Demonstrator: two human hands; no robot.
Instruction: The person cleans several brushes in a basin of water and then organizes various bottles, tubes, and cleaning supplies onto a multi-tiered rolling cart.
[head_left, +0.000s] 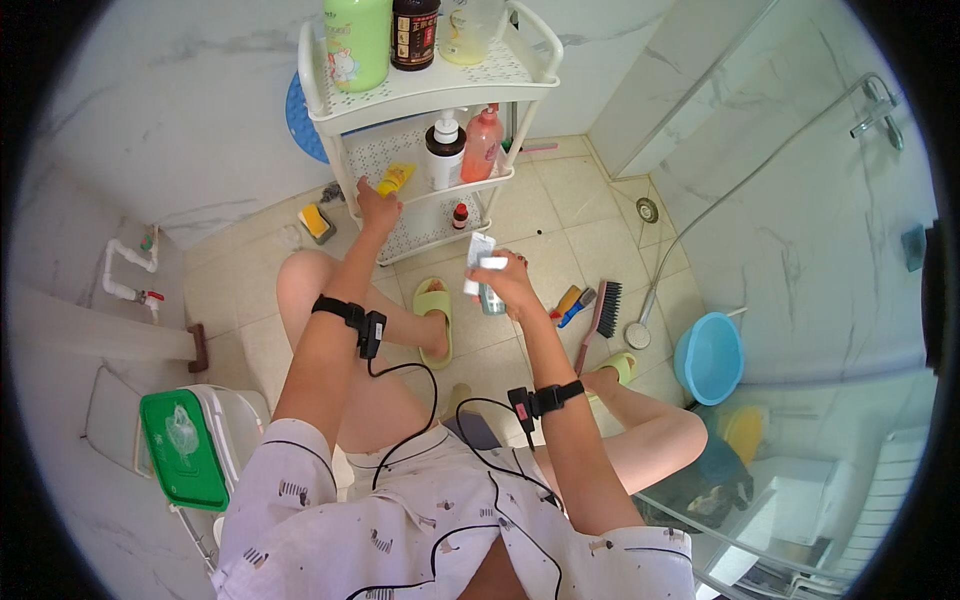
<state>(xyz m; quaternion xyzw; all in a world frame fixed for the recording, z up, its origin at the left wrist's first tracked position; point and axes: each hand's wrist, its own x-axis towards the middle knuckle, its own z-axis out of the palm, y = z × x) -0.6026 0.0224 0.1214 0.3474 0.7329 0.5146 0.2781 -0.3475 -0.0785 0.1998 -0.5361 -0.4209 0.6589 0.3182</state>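
My left hand (379, 208) reaches over the middle shelf of a white plastic rack (420, 112), its fingers around the cap end of a yellow squeeze tube (397, 177). To the right of that tube stand a white pump bottle with a dark collar (445, 159) and a pink pump bottle (482, 146). Held in front of the rack, my right hand (510, 285) grips a white squeeze tube (480, 247) together with a small translucent bottle (493, 301). A small dark bottle with a red cap (460, 217) is on the bottom shelf.
Larger bottles, including a green one (358, 45), fill the top shelf. On the tiles lie a long-handled brush (600, 319), smaller brushes (574, 304), a shower head (637, 335) and a yellow sponge (313, 220). A blue basin (709, 358) leans at right; a green-lidded bucket (184, 448) stands at left.
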